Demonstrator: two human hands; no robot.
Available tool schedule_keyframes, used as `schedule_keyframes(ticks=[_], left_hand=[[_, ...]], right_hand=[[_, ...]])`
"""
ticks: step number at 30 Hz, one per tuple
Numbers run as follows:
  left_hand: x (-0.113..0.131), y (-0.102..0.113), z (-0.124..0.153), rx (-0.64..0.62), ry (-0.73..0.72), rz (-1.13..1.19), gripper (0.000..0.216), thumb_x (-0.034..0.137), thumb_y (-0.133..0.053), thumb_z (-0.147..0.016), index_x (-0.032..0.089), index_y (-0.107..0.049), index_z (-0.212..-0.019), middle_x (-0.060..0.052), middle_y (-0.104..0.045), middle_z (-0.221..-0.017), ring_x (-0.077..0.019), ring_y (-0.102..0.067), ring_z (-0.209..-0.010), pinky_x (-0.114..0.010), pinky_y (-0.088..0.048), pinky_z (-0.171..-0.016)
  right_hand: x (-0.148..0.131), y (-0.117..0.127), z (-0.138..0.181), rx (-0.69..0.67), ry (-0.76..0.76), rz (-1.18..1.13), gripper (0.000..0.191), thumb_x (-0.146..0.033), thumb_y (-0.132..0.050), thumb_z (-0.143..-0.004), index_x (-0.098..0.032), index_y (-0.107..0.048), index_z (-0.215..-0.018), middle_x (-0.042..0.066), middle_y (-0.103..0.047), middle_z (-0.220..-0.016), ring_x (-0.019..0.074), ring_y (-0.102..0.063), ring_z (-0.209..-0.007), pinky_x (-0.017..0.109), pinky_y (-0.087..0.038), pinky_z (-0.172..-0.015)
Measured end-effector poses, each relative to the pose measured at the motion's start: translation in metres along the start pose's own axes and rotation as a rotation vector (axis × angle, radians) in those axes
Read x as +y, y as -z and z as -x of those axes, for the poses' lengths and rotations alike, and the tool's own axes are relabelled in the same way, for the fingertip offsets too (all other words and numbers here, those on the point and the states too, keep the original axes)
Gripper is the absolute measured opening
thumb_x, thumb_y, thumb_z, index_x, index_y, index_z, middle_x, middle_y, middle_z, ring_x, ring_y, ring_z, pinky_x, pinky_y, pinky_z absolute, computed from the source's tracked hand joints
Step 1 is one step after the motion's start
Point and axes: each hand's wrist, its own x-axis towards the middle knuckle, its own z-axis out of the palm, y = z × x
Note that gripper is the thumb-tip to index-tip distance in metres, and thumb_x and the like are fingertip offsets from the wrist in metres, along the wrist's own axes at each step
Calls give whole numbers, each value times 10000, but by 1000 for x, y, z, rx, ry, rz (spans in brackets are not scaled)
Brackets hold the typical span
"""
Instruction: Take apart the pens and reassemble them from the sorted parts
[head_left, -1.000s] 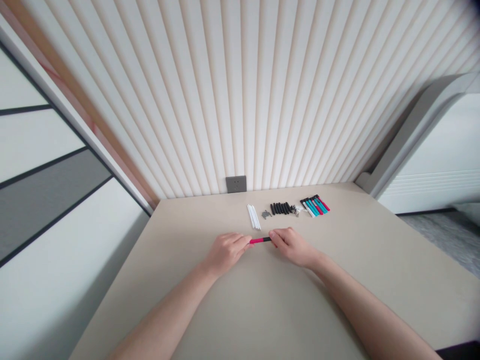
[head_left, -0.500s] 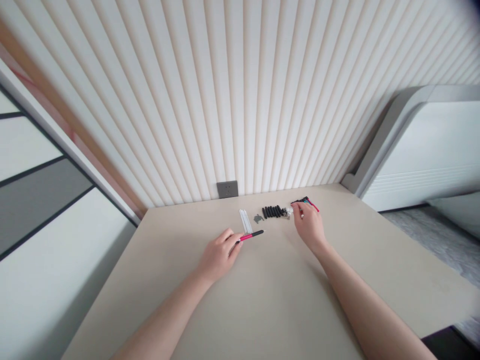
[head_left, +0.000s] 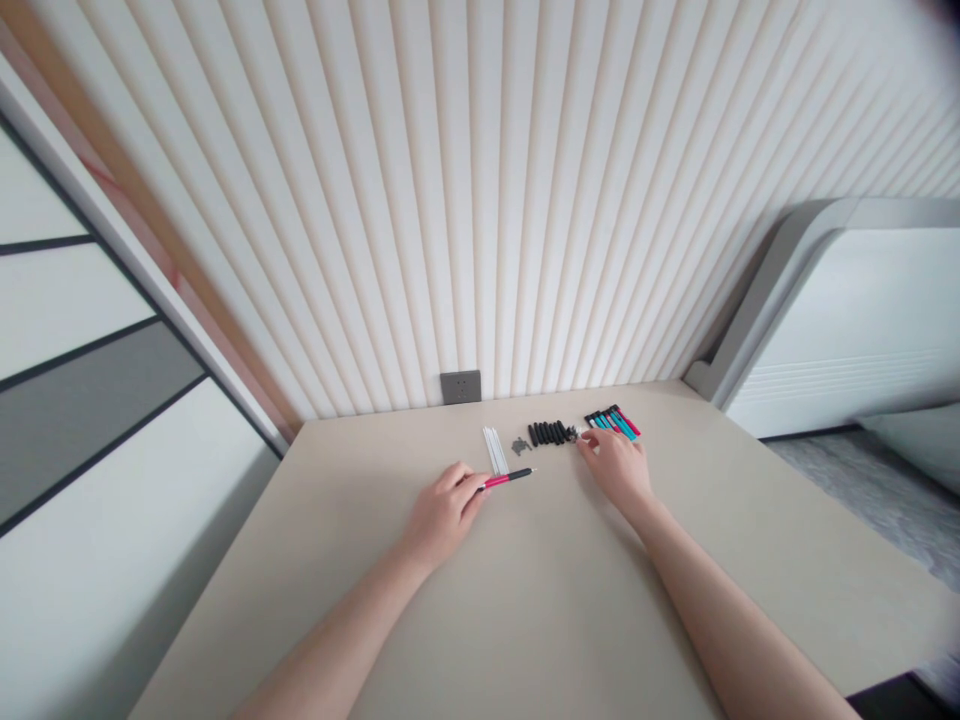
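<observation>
My left hand [head_left: 448,508] is closed around the rear of a pink and black pen [head_left: 510,479], whose tip points right. Just beyond the pen lie thin white refills [head_left: 496,450] in a row and a small pile of grey parts [head_left: 520,447]. My right hand [head_left: 616,464] rests over a cluster of small silver parts [head_left: 574,434], fingertips together at its edge; whether they pinch one is too small to see. Left of that cluster is a row of black grips [head_left: 548,433]. Behind my right hand lie several pink and teal pen barrels [head_left: 613,421].
The beige table [head_left: 480,620] meets a ribbed white wall [head_left: 450,200] with a dark grey socket [head_left: 460,387]. To the right stands a white headboard [head_left: 847,310] beside a bed; a white and grey panel [head_left: 97,440] borders the left.
My right hand has shifted slightly down and left, uncovering more of the pen barrels. My left hand keeps the pen in nearly the same place. The view has tilted a little.
</observation>
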Motion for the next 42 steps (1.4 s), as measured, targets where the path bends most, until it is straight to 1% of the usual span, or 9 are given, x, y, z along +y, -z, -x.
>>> schedule_keyframes(ticks=[3, 6, 9, 13, 17, 21, 27, 35, 42], left_hand=[[0, 1, -1, 1, 29, 31, 246, 268, -438, -963, 234, -619, -1127, -35, -565, -936, -154, -582, -828, -256, -473, -734], [-1, 1, -2, 8, 54, 96, 244, 266, -443, -960, 233, -622, -1123, -32, -553, -936, -148, -575, -815, -250, -475, -731], [-3, 1, -3, 22, 74, 168, 240, 271, -435, -966, 220, -625, -1103, -33, -546, -932, -146, -568, -816, -258, -476, -748], [-5, -2, -4, 60, 90, 242, 249, 291, -414, -978, 213, -632, -1071, -38, -543, -927, -149, -561, -826, -264, -467, -761], [-5, -2, -4, 70, 104, 276, 252, 301, -419, -977, 216, -636, -1073, -38, -537, -917, -148, -555, -809, -255, -458, -745], [-4, -1, -3, 42, 117, 271, 262, 313, -414, -980, 220, -632, -1093, -36, -521, -919, -147, -552, -800, -254, -447, -730], [-4, -1, -3, 26, 123, 271, 267, 315, -405, -983, 217, -628, -1094, -35, -517, -924, -144, -547, -780, -256, -437, -713], [-3, 0, -3, 37, 112, 310, 263, 311, -416, -980, 214, -639, -1082, -34, -517, -916, -142, -540, -781, -251, -434, -717], [-4, 1, -3, 11, 95, 329, 270, 321, -421, -980, 218, -639, -1103, -34, -516, -912, -142, -545, -793, -241, -448, -710]], right_hand=[[1, 4, 0, -27, -5, 4, 225, -315, -488, -901, -223, -690, -859, 65, -715, -912, 242, -610, -899, 366, -324, -772], [-2, 6, 0, 8, -2, -57, 225, -306, -499, -888, -210, -683, -802, 69, -711, -861, 234, -609, -843, 359, -337, -759], [-13, 2, 3, 14, 29, -351, 243, -370, -516, -880, -195, -682, -850, 68, -703, -840, 212, -598, -764, 327, -379, -701], [-36, -6, 16, -132, 50, -835, 335, -484, -573, -841, -173, -683, -899, 69, -697, -852, 188, -581, -722, 293, -417, -653], [-52, -8, 27, -251, 6, -1033, 366, -513, -615, -815, -163, -678, -901, 60, -684, -822, 171, -566, -717, 273, -402, -634], [-54, -6, 29, -291, -27, -1084, 371, -523, -635, -800, -170, -686, -903, 42, -669, -788, 159, -550, -707, 269, -398, -639], [-51, -6, 27, -248, -67, -1136, 397, -542, -653, -777, -168, -690, -906, 53, -669, -786, 160, -546, -699, 280, -413, -645], [-60, -2, 33, -336, -39, -1144, 401, -540, -665, -765, -163, -679, -900, 61, -676, -811, 167, -563, -725, 281, -422, -667], [-55, -1, 29, -445, 33, -1180, 346, -478, -681, -767, -168, -671, -922, 26, -652, -781, 145, -546, -708, 263, -410, -667]])
